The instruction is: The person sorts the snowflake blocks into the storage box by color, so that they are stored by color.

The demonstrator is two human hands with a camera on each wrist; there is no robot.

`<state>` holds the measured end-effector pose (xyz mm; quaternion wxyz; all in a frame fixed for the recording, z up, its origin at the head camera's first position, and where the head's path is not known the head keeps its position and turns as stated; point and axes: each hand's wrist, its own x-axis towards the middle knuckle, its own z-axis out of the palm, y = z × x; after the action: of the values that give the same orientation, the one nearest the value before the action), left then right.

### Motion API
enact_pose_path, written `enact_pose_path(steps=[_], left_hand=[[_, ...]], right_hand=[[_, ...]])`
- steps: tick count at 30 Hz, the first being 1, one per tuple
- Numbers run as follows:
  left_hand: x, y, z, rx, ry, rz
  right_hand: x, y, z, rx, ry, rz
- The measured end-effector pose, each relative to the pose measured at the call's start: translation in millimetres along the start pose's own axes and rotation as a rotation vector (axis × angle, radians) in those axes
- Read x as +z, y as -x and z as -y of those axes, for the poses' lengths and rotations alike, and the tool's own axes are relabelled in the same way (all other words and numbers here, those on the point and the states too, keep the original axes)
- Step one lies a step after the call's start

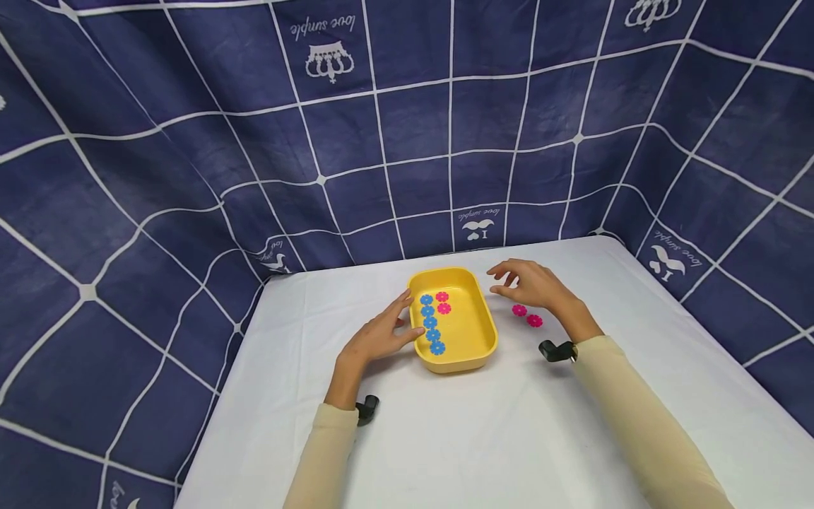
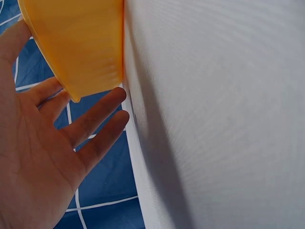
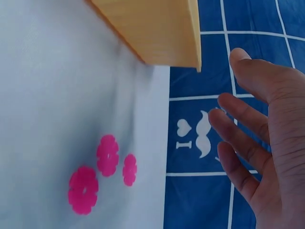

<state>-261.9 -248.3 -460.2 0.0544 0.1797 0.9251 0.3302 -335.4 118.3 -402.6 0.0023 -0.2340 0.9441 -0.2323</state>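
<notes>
White table [image 1: 509, 424] against a navy grid-patterned cloth backdrop [image 1: 191, 141]. A yellow plastic tray [image 1: 483, 332] stands between the two hands, holding a column of blue flower discs [image 1: 431, 322] and two pink flower discs [image 1: 442, 302] beside the column's far end.

Left hand [image 1: 381, 336]: fingers straight and spread, gripping nothing; fingertips lie against the tray's left wall. The left wrist view shows the palm [image 2: 33, 157] open with the tray wall [image 2: 81, 43] just past the fingertips.

Right hand [image 1: 531, 283]: fingers relaxed and apart, holding nothing; it hovers just right of the tray's far corner. Loose pink discs [image 1: 527, 315] lie on the table under and nearer than the palm; the right wrist view shows three of them [image 3: 107, 155], flat and close together, well apart from the fingers [image 3: 238, 138].

Handling, as a judgement: the discs look thin, stiff and very light, liable to slide on the cloth; each is best pinched at its scalloped rim. The tray appears rigid and light, best held by opposite long walls.
</notes>
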Motion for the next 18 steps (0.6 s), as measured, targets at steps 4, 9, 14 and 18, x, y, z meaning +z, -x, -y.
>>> enact_pose_path(steps=[4, 9, 14, 18], left_hand=[[0.6, -0.8, 0.7, -0.008, -0.006, 0.001], [0.1, -0.6, 1.5, -0.009, -0.003, 0.005], [-1.3, -0.8, 0.7, -0.006, -0.001, 0.011], [0.1, -1.2, 0.1, -0.011, 0.005, 0.011]], right_hand=[[-1.6, 4.7, -5.5, 0.012, 0.002, -0.007], [-5.7, 9.8, -10.8, 0.027, 0.016, -0.022], [-9.9, 13.2, -13.7, 0.035, 0.015, -0.018], [-9.4, 16.0, -16.4, 0.027, 0.01, -0.022]])
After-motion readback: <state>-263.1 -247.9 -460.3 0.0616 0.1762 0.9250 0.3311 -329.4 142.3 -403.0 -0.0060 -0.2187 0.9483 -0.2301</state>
